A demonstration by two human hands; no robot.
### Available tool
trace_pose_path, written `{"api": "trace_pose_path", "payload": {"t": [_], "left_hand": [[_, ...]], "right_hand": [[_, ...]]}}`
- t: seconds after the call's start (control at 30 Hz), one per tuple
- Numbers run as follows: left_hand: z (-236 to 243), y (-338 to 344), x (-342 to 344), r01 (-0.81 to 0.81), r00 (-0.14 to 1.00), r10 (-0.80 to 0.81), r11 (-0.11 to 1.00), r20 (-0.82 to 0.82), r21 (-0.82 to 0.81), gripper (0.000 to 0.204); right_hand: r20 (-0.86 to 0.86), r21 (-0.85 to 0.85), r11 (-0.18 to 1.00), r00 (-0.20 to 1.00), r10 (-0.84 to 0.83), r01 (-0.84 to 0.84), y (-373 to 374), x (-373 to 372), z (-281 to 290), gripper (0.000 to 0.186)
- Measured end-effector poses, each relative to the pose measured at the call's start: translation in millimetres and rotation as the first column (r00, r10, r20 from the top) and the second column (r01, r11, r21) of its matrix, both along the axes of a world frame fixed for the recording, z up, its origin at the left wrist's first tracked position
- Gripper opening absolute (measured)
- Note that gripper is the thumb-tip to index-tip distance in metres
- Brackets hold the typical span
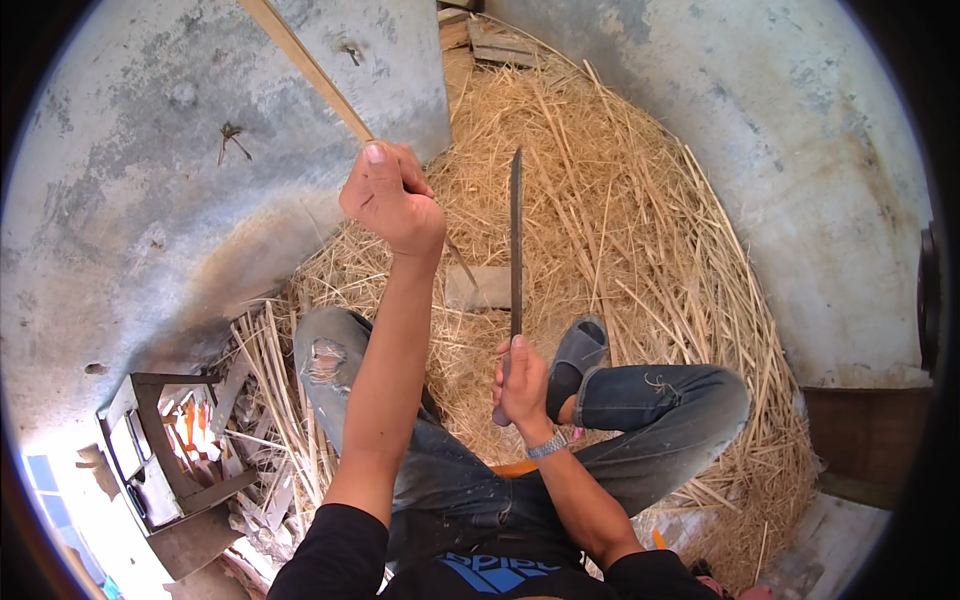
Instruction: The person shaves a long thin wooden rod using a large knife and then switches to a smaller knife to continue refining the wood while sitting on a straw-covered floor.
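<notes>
A rough workshop — heaped pale shavings and split strips between stained grey walls.

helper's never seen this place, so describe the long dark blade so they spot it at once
Find the big heap of pale yellow straw. Over it, the bare right hand with a silver wristband grips a long, narrow, dark blade pointing up the picture. Its dark colour sets it apart from the long light-brown strip in the left hand.
</notes>
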State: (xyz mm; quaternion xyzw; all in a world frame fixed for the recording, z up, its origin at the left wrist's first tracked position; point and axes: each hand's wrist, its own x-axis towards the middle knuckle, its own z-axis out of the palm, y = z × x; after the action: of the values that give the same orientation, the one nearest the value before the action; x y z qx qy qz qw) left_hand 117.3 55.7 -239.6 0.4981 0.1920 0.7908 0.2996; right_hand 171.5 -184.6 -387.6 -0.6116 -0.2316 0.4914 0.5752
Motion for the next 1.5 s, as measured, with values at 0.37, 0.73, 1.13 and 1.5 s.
{"api": "trace_pose_path", "payload": {"t": [0.37, 0.73, 1.13, 1.5], "left_hand": [[4, 10, -1, 0.081, 0.985, -0.080, 0.997, 0.154, 0.004, 0.056], [3, 11, -12, 0.092, 0.988, -0.086, 0.995, 0.130, -0.039, 0.055], [-7, 15, -39, 0.015, 0.993, -0.007, 0.998, 0.121, -0.060, 0.050], [-6, 21, -40, -0.032, 0.985, 0.037, 0.999, 0.169, -0.034, 0.055]], "right_hand": [[-0.198, -0.553, 0.828, 0.980, -0.026, -0.090, -11, -2, -139, 0.054], [0.401, -0.201, 0.979, 0.914, 0.064, 0.019, -31, -30, -171, 0.052], [0.613, 0.027, 0.999, 0.789, -0.046, 0.037, -9, -21, -129, 0.052], [0.429, -0.062, 0.990, 0.899, -0.090, 0.129, -3, -12, -150, 0.050]]}}
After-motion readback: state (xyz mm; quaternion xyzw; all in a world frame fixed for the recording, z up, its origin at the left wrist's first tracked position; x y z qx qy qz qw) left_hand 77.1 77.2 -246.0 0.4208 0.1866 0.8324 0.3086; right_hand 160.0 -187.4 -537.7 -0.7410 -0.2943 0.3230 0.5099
